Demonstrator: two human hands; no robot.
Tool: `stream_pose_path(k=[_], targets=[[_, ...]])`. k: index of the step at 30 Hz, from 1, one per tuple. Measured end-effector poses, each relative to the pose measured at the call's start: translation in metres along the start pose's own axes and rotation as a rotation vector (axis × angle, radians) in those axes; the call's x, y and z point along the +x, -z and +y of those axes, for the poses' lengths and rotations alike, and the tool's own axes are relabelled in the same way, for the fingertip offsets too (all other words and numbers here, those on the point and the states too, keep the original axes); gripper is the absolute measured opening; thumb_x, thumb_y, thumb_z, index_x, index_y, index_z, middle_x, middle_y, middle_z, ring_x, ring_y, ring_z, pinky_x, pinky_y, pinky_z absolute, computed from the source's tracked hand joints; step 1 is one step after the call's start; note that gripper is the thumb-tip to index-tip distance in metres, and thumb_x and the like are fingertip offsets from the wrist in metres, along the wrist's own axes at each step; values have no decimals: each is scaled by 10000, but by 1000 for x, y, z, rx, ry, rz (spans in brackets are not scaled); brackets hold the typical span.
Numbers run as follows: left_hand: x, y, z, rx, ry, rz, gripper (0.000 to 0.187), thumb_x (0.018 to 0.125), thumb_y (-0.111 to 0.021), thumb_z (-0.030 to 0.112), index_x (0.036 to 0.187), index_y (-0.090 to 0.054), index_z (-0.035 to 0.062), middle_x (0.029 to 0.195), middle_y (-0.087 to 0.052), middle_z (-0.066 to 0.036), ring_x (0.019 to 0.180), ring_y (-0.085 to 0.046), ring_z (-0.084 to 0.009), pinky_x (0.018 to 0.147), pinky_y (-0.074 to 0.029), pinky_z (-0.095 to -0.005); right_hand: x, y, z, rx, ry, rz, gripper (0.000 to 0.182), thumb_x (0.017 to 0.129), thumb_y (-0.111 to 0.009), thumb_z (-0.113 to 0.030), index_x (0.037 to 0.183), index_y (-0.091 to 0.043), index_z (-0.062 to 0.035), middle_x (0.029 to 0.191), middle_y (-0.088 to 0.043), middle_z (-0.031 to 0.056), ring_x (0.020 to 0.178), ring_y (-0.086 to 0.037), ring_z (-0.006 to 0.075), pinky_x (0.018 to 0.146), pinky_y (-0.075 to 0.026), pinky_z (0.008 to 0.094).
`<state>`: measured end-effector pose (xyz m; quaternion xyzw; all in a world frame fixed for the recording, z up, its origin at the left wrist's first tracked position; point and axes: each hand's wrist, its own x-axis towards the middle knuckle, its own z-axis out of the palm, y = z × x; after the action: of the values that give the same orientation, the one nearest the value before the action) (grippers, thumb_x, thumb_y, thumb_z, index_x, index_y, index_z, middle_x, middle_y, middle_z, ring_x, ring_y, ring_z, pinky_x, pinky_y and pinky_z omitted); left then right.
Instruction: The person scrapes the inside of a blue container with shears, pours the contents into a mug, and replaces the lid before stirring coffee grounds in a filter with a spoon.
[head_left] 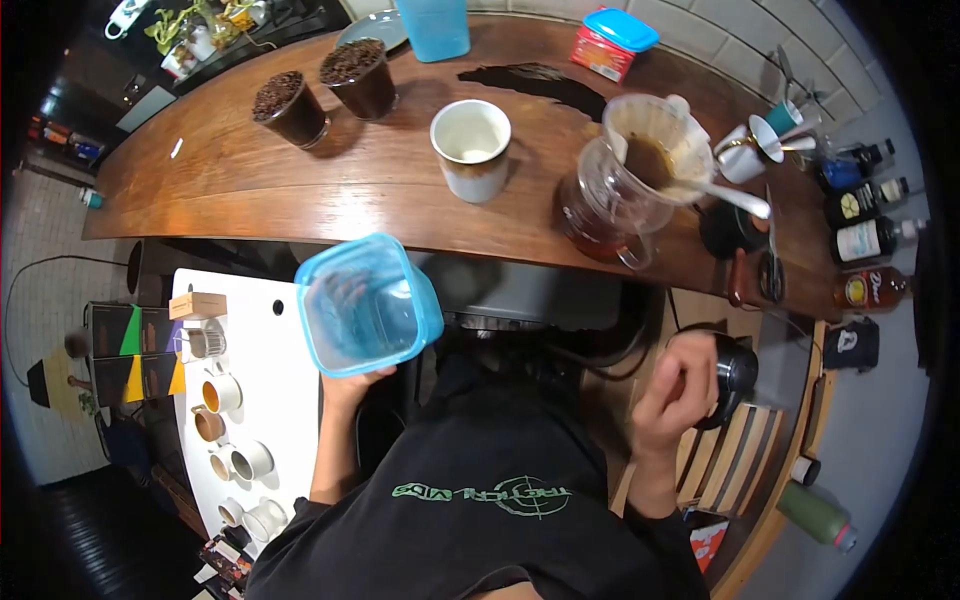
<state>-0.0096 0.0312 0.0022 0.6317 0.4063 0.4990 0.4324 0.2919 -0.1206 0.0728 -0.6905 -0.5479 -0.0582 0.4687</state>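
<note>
My left hand (352, 383) grips a translucent blue square plastic container (428, 305) from below, tilted so its open mouth faces me. It looks empty and is held just in front of the wooden counter. My right hand (680, 388) is raised on the other side, fingers curled closed, with nothing visible in it. A black appliance (738, 368) shows just behind that hand. On the counter, a glass coffee server (590, 225) holds dark liquid. Above it sits a dripper with a paper filter (690, 140), wet coffee and a spoon (738, 198).
A white-and-brown cup (474, 175) stands mid-counter. Two glasses of coffee beans, one nearer (300, 122) and one farther (368, 92), stand left. A blue container (436, 30) and red box (603, 52) are behind. Bottles (862, 240) line the right; mugs (252, 460) stand on a white table (290, 400).
</note>
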Motion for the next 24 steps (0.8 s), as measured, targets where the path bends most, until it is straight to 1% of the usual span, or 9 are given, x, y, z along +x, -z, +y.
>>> stream_pose_path(k=[2,5,6,8,10,12,14,20,24], targets=[[-22,-11,-9,-42,54,-50,1316,506,-899,647,1472,-259,22,1376,-433,-168,1278,-493,-337,1071,-415,-482,5,15,17,-54,-66,45,115,922,-517,-28,819,-512,23,786,-511,126,716,-524,261,659,-435,335],[-43,-25,-8,-150,155,-145,1329,481,-940,581,1485,-292,-2,1404,-464,-152,1314,-468,-285,1104,-373,-445,7,34,29,-84,-88,262,180,981,-479,-76,830,-491,21,795,-494,100,717,-479,207,658,-398,314],[-47,-28,-7,-156,174,-182,1328,475,-950,563,1486,-300,-1,1416,-457,-149,1318,-465,-283,1107,-370,-444,5,38,28,-83,-86,318,170,980,-454,-56,831,-488,19,794,-488,103,724,-476,215,669,-396,314],[-50,-35,-5,-222,173,-223,1324,451,-969,531,1481,-320,10,1417,-461,-137,1316,-464,-273,1101,-373,-439,-6,36,22,48,36,394,172,972,-446,-66,832,-502,16,777,-480,106,696,-469,216,657,-419,335],[-51,-34,1,-213,159,-276,1310,446,-967,541,1465,-336,13,1402,-468,-130,1306,-469,-267,1098,-378,-439,-21,20,12,173,206,244,183,961,-451,-104,806,-473,-10,801,-482,104,720,-478,214,634,-410,341],[-50,-33,9,-213,166,-272,1302,442,-960,563,1450,-345,14,1388,-473,-122,1296,-473,-262,1097,-380,-440,-25,-5,-11,229,247,46,120,906,-514,-70,804,-517,-6,786,-522,115,679,-518,237,601,-435,355],[-53,-28,9,-316,239,-235,1303,445,-948,592,1449,-346,19,1379,-476,-118,1289,-477,-258,1096,-381,-439,-25,-24,-28,316,296,-133,62,830,-643,-45,841,-595,-8,823,-552,110,705,-584,287,611,-490,366],[-49,11,-4,-287,256,-205,1282,472,-922,629,1447,-355,18,1368,-487,-128,1278,-491,-260,1088,-392,-441,31,-68,-89,411,417,-182,105,792,-687,-17,863,-612,-1,822,-541,118,682,-566,283,591,-477,367],[-37,45,1,-290,266,-190,1264,489,-918,626,1445,-356,19,1359,-491,-134,1272,-496,-266,1081,-399,-442,67,-87,-129,348,492,-147,131,783,-691,4,888,-613,-1,832,-547,125,688,-567,287,599,-475,375]])
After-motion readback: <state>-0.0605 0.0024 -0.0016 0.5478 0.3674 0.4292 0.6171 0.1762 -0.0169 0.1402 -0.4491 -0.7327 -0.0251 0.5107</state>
